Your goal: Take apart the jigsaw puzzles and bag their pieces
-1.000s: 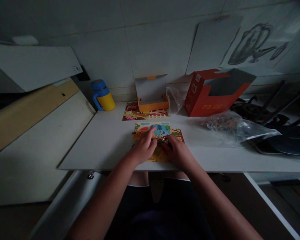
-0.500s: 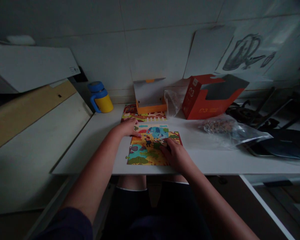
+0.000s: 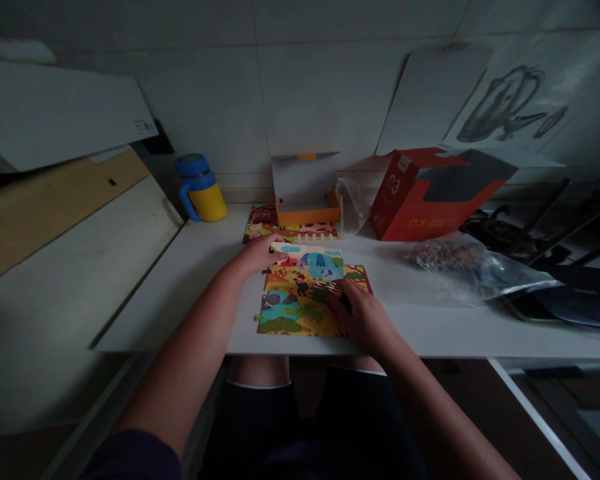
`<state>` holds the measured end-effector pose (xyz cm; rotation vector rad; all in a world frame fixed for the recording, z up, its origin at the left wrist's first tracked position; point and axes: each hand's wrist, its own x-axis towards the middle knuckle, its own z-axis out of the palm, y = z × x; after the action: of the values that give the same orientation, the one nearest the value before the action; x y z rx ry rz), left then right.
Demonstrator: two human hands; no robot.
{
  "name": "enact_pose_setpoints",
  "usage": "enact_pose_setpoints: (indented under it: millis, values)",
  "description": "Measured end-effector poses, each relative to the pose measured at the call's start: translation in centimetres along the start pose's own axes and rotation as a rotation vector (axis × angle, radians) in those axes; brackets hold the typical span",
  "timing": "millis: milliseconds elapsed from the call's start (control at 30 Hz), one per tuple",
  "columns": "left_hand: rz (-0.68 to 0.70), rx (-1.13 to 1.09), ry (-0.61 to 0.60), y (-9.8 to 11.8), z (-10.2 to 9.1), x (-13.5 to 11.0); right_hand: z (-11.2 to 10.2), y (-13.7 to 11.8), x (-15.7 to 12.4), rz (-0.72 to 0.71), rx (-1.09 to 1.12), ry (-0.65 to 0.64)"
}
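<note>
A colourful animal jigsaw puzzle [image 3: 300,300] lies flat near the front edge of the white table [image 3: 205,267]. My left hand [image 3: 260,253] rests at the puzzle's top left corner, fingers curled onto the edge of the pieces there. My right hand [image 3: 363,317] lies on the puzzle's right side, fingers pressed down on the pieces. What, if anything, either hand pinches is too small to make out.
Behind the puzzle lie a second printed sheet [image 3: 260,230], an open orange box [image 3: 307,193] and a clear bag [image 3: 353,203]. A yellow mug with a blue lid [image 3: 200,190] stands back left. A red carton [image 3: 430,193] and a bag of pieces [image 3: 460,260] sit right.
My left hand has moved from the puzzle's middle, beside the right hand, out to its top left corner, uncovering the lower left of the picture. The right hand has stayed on the right side.
</note>
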<state>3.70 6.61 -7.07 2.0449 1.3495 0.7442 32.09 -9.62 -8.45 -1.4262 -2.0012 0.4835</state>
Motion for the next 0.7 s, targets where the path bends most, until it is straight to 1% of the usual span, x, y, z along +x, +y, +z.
enact_pose_setpoints:
  millis: [100,167,300,533,700]
  values:
    - [-0.089,-0.204,-0.025,-0.1,0.1,0.3,0.1,0.1,0.0,-0.005,-0.001,0.006]
    - [-0.135,-0.289,-0.049,-0.2,0.1,0.4,0.1,0.2,0.0,-0.008,-0.005,0.012]
    - [-0.138,-0.312,-0.050,-0.5,0.3,0.3,0.2,0.2,-0.1,-0.011,-0.013,0.015]
    - [-0.083,-0.162,0.068,-0.5,1.2,0.1,0.2,0.1,0.0,-0.017,-0.010,0.019]
    - [-0.083,-0.328,0.150,-0.1,0.6,0.4,0.1,0.1,0.0,-0.006,0.010,0.021]
